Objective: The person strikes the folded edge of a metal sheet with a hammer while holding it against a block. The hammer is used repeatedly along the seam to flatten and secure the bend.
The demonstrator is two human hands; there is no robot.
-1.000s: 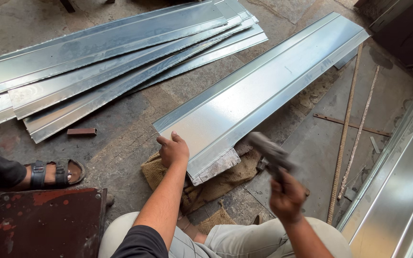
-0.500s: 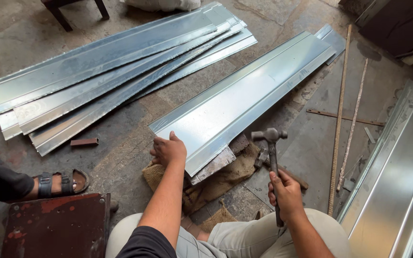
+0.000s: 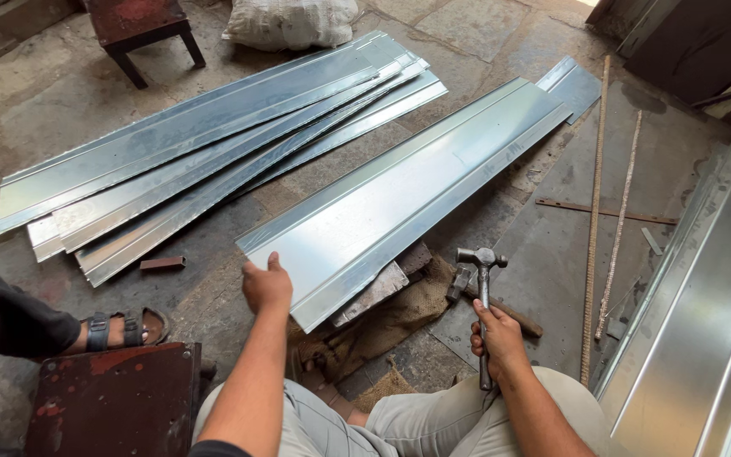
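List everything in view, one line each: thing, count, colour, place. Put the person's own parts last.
metal sheet: one, silver, centre floor, near end on a block
sheet stack: several, silver, upper left floor
leaning sheets: several, silver, right edge
rods: two, rusty, right floor
burlap: one, brown, under sheet end
stool: one, dark red, top left
sack: one, white, top
sandalled foot: one, another person's, left
hammer: one, grey, in right hand
left hand: on sheet corner
right hand: around hammer handle

Left hand (image 3: 267, 286): arm extended forward, palm down, fingers flat and together, thumb spread. Right hand (image 3: 498, 340): arm bent, wrist upright, fingers curled in a closed fist, thumb wrapped. Both forearms bare.
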